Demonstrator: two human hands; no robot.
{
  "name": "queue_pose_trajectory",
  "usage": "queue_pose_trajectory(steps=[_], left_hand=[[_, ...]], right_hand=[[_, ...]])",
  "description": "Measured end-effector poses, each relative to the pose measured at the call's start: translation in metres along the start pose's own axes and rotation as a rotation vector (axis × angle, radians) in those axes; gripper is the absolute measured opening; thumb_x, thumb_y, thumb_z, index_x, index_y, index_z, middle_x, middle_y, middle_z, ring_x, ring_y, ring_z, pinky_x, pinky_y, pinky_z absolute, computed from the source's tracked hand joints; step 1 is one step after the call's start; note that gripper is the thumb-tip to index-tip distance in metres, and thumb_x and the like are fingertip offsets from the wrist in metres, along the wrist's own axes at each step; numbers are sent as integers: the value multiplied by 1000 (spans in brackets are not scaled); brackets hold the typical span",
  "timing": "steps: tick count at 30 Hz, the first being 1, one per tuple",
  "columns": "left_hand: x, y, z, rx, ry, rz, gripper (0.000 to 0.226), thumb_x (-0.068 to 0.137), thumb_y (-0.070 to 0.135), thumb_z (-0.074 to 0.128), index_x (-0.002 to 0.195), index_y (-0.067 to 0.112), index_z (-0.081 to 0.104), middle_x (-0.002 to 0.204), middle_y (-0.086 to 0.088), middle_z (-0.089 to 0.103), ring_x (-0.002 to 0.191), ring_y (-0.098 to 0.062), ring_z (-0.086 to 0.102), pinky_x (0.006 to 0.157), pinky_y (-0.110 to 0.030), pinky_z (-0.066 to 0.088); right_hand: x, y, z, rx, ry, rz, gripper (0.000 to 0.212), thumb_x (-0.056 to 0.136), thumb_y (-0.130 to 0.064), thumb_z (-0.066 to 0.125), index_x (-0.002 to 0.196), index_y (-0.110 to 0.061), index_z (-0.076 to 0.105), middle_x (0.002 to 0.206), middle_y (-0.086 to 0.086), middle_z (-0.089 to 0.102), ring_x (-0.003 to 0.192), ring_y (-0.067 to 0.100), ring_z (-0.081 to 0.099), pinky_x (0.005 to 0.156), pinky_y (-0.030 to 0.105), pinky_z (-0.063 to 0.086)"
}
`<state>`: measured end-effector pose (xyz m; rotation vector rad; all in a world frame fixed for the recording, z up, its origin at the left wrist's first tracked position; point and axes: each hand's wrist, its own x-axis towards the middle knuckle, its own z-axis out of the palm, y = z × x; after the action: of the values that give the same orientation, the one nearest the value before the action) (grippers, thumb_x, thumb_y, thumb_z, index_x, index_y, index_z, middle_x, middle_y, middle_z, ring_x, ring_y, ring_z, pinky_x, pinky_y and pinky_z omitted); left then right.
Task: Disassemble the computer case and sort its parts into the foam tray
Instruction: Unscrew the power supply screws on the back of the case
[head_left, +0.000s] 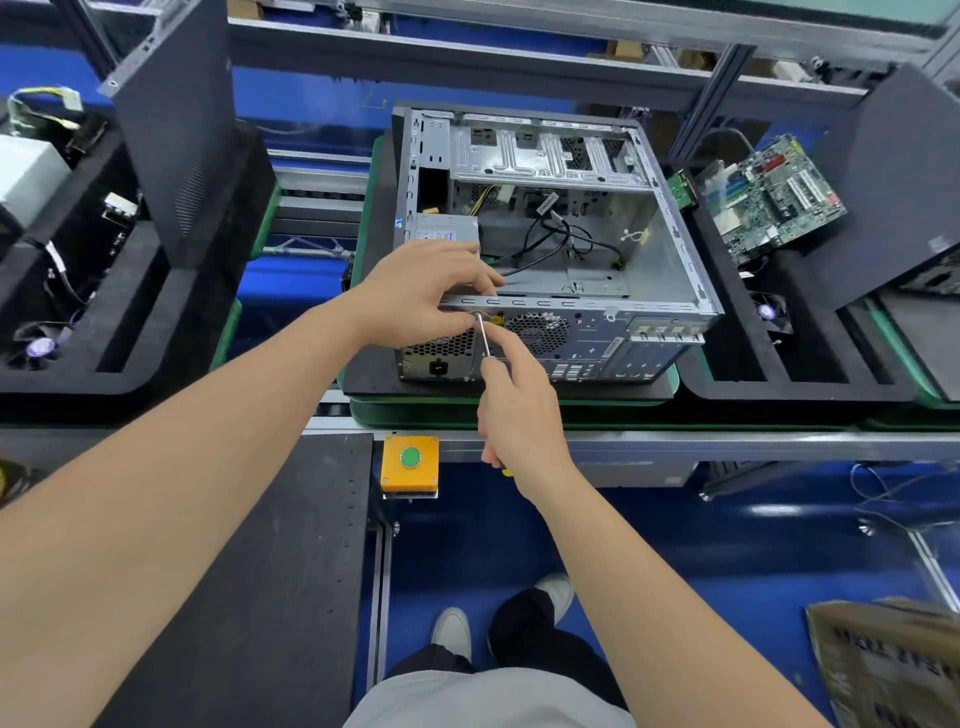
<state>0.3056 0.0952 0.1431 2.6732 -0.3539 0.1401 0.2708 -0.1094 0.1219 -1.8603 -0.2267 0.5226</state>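
Note:
An open grey computer case lies on its side on a dark pad, its rear panel facing me. The power supply sits in its left corner, with loose black cables inside. My right hand grips a screwdriver whose tip meets a screw on the rear panel's top left. My left hand rests on the case's rear rim, its fingertips pinching at the screwdriver's tip. A black foam tray to the right holds a green motherboard and a small fan.
Another black foam tray at left holds a fan and parts. Dark side panels stand upright in both trays. A yellow box with a green button sits on the bench's front rail. Cardboard lies on the blue floor.

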Motion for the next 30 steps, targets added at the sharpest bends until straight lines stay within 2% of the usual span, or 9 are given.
queue_pose_trajectory(steps=[7, 11, 14, 16, 19, 21, 24, 27, 30], left_hand=[[1, 0, 1, 8, 7, -2, 30, 90, 28, 72, 119, 28, 66, 142, 17, 57, 149, -17, 34, 116, -50, 33], [0, 0, 0, 14, 13, 0, 28, 90, 30, 72, 118, 28, 66, 142, 17, 58, 149, -16, 34, 116, -51, 33], [0, 1, 0, 8, 17, 10, 27, 90, 28, 72, 116, 27, 67, 141, 17, 59, 147, -16, 37, 115, -51, 34], [1, 0, 1, 14, 11, 6, 28, 89, 26, 72, 117, 26, 67, 141, 17, 59, 147, -16, 37, 115, -51, 34], [1, 0, -1, 25, 7, 14, 30, 87, 21, 72, 117, 23, 67, 140, 16, 60, 143, -16, 42, 113, -51, 35], [1, 1, -1, 40, 19, 29, 29, 86, 21, 72, 115, 21, 68, 137, 15, 62, 136, -19, 49, 109, -51, 39], [0, 2, -1, 58, 31, 42, 27, 87, 27, 73, 113, 23, 66, 135, 16, 64, 134, -19, 49, 107, -50, 40], [0, 3, 1, 94, 36, 40, 26, 90, 33, 70, 114, 28, 64, 129, 13, 65, 129, -17, 51, 104, -47, 41], [-1, 1, 2, 95, 44, 29, 26, 90, 34, 68, 116, 29, 64, 127, 13, 64, 140, -16, 44, 108, -42, 37]], right_hand=[[2, 4, -2, -90, 9, -39, 46, 106, -28, 36, 133, -61, 51, 67, -15, 61, 50, 6, 54, 39, 30, 50], [-1, 1, -2, -59, 11, 4, 43, 107, -28, 37, 135, -57, 52, 71, -2, 60, 54, 13, 53, 37, 28, 48], [3, -3, -3, -37, 5, 44, 41, 107, -28, 37, 135, -50, 55, 73, 5, 60, 48, 19, 52, 36, 26, 45], [5, -6, -6, 126, -64, 168, 34, 106, -27, 39, 128, -36, 63, 65, 6, 57, 38, 20, 47, 37, 25, 39], [5, -10, -9, 653, -240, 434, 30, 101, -25, 46, 108, -7, 69, 62, 4, 49, 39, 16, 37, 39, 25, 34], [4, -10, -10, 855, -324, 479, 25, 102, -22, 42, 96, -7, 61, 65, 1, 45, 41, 13, 35, 38, 26, 33], [3, -6, -11, 1070, -444, 509, 25, 109, -22, 41, 89, -14, 54, 70, -3, 43, 44, 9, 37, 41, 21, 35], [-3, -1, -11, 1276, -607, 512, 33, 115, -32, 35, 96, -14, 55, 65, -3, 44, 39, 6, 38, 36, 18, 35], [-5, 0, -6, 1482, -660, 537, 35, 116, -32, 33, 104, -8, 57, 57, 0, 43, 32, 8, 28, 30, 20, 30]])
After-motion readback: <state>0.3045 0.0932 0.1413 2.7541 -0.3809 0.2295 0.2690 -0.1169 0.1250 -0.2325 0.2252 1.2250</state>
